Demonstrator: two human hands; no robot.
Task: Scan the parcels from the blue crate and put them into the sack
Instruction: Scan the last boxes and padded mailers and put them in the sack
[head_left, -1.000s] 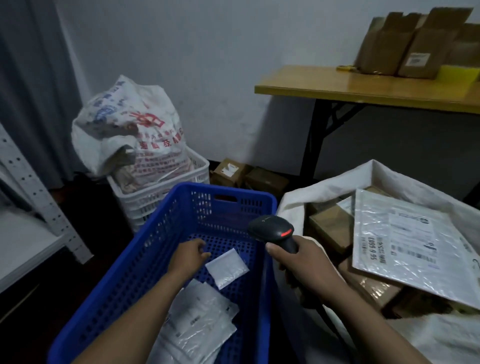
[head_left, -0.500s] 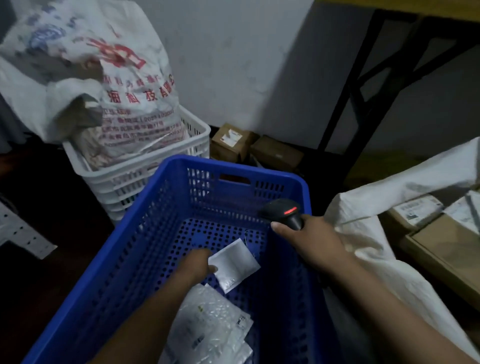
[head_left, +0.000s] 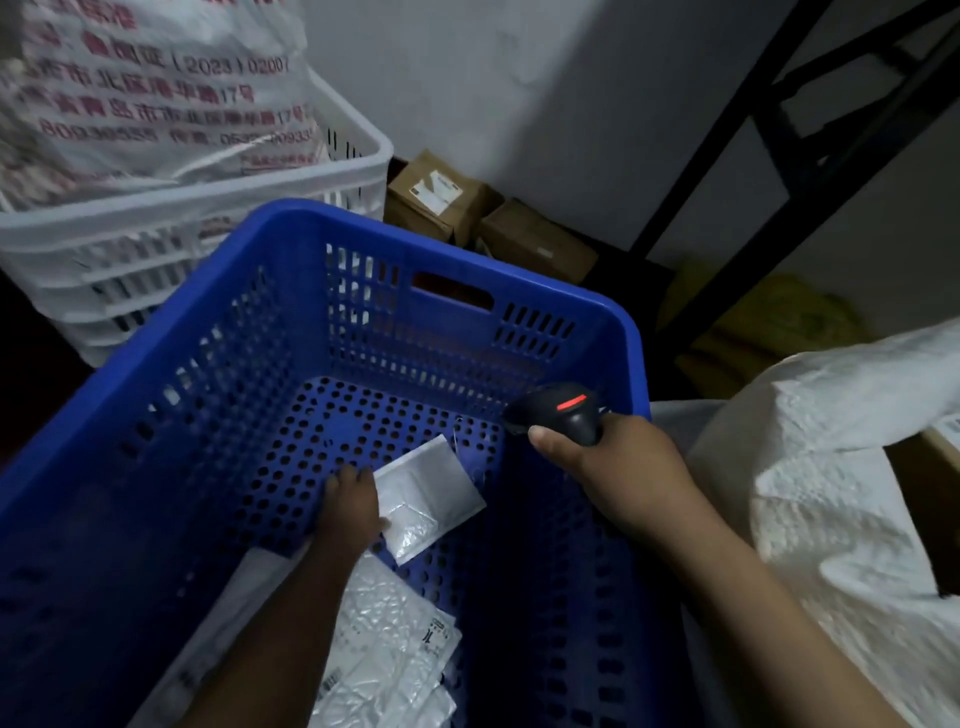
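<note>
The blue crate (head_left: 597, 322) fills the middle of the view. Inside it my left hand (head_left: 349, 506) grips a small white padded parcel (head_left: 431, 499) by its left edge, just above the crate floor. More white plastic mailers (head_left: 384, 660) lie flat in the crate's near end, partly under my forearm. My right hand (head_left: 618, 467) holds a black barcode scanner (head_left: 561, 413) with a red light on top, over the crate's right side and pointing left. The white sack (head_left: 831, 467) stands open to the right of the crate.
A white crate (head_left: 197, 208) with a printed white bag (head_left: 156, 88) stands behind the blue crate at the left. Two cardboard boxes (head_left: 441, 200) sit on the floor by the wall. Black table legs (head_left: 779, 130) rise at the right.
The camera has tilted down and moved closer to the crate. My left hand has taken hold of the small white parcel. My right hand with the scanner has shifted over the crate's right side.
</note>
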